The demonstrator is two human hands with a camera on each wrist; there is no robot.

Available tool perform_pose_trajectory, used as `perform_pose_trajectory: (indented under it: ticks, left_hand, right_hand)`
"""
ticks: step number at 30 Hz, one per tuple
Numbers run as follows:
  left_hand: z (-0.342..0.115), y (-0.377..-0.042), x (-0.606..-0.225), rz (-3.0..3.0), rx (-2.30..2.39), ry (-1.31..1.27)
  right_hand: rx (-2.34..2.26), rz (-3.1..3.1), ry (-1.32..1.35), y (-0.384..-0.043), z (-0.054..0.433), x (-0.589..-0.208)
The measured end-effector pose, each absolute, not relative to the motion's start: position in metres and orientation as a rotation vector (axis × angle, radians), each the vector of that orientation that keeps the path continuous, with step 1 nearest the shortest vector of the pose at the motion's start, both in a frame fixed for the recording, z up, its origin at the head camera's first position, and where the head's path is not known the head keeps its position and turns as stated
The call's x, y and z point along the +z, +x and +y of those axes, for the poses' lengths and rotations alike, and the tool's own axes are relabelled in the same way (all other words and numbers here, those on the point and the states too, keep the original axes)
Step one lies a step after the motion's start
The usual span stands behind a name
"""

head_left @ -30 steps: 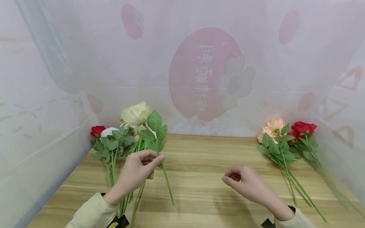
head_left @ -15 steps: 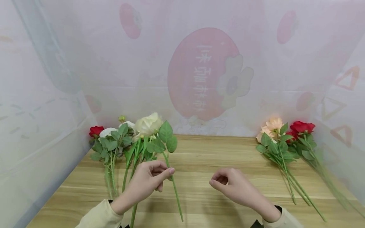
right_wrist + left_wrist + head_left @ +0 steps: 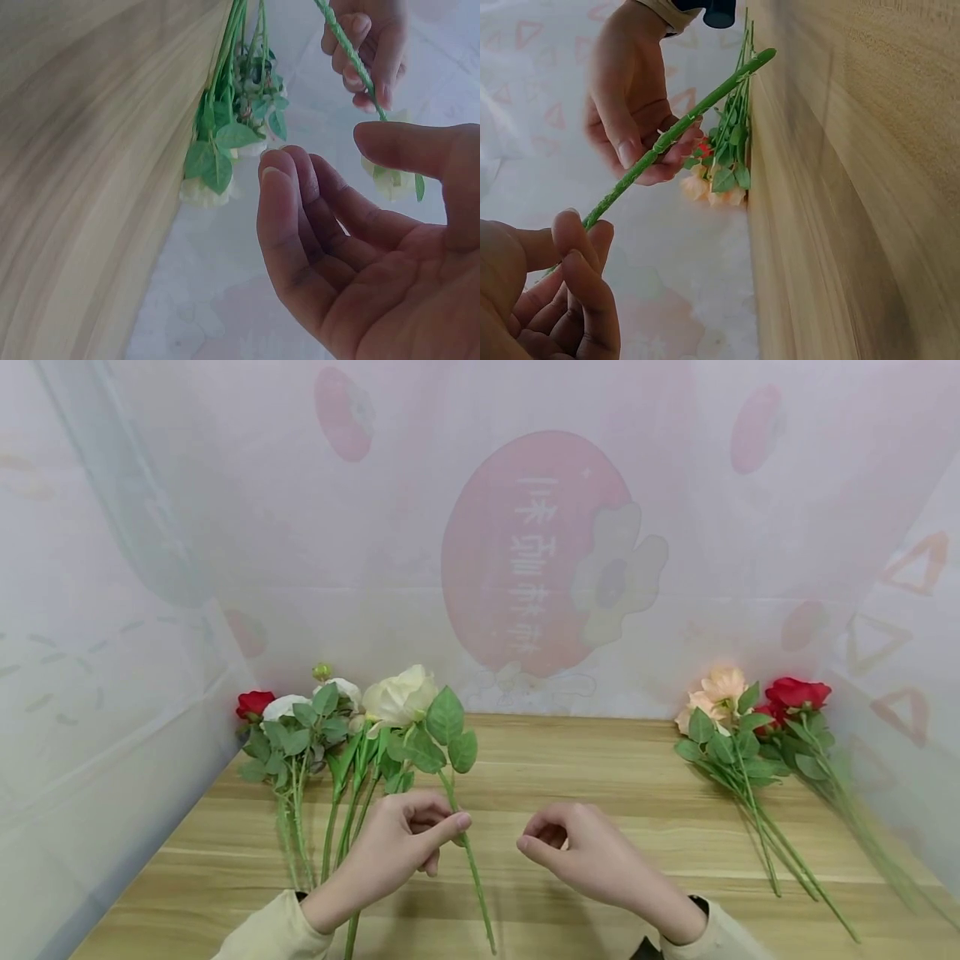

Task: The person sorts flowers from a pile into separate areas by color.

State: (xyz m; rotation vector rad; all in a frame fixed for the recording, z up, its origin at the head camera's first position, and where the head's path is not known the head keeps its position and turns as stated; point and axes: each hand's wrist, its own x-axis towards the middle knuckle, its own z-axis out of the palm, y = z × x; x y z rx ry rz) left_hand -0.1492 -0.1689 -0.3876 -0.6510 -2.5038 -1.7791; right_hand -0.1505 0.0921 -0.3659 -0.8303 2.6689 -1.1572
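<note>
My left hand (image 3: 397,843) pinches the green stem of a cream rose (image 3: 401,696) between thumb and fingers. The bloom leans up and away, with leaves (image 3: 445,717) below it, and the bare stem end slants down to the right. In the left wrist view the thorny stem (image 3: 658,146) crosses in front of the right hand. My right hand (image 3: 592,864) hovers over the table to the right of the stem, its fingers loosely bent. Seen from the right wrist, a gap separates thumb and fingertips (image 3: 276,187), with nothing between them.
White flowers (image 3: 285,707), a red rose (image 3: 255,703) and several green stems lie at the left of the wooden table (image 3: 540,777). Peach flowers (image 3: 723,687) and red roses (image 3: 799,693) lie at the right. A printed cloth (image 3: 360,543) surrounds the table's back and sides.
The left hand has carried the cream rose right and lower, toward the middle. The right hand has moved left, closer to the stem.
</note>
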Motion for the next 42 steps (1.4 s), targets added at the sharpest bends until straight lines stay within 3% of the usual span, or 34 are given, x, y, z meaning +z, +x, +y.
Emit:
perform_pose_trajectory:
  ticks: [31, 36, 42]
  left_hand:
    - [-0.157, -0.136, -0.394, -2.364, -1.845, -0.889]
    - [-0.159, -0.139, -0.392, -2.408, -1.838, -0.847]
    - [-0.162, -0.142, -0.391, -2.469, -1.807, -0.809]
  right_hand:
    - [-1.399, 2.41, -1.063, -0.128, 0.065, -0.383]
    - [-1.369, 2.544, -1.01, -0.139, 0.077, -0.378]
    - [-1.248, 2.701, -0.77, -0.17, 0.112, -0.374]
